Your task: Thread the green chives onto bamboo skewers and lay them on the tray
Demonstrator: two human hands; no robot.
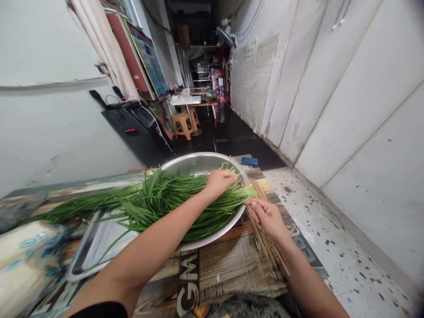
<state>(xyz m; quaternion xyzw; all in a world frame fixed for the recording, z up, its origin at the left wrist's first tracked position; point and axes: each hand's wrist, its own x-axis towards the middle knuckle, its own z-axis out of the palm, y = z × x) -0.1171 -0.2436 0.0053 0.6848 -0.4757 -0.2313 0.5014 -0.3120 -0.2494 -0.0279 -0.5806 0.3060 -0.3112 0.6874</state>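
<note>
A big pile of green garlic chives lies in a wide steel bowl, pale stem ends pointing right. My left hand hovers over the stems near the bowl's right side, fingers pinched together; what lies between them is too small to name. At the rim, my right hand is closed with thumb against forefinger, right by the stem ends. Whatever it grips cannot be made out. Thin bamboo skewers lie on the table beside and beneath my right hand.
Left of the bowl sits a metal tray, with more chives trailing past it. A plastic-wrapped pale bundle is at the near left. A small blue box lies beyond the bowl on the wood-patterned table. A white wall runs along the right.
</note>
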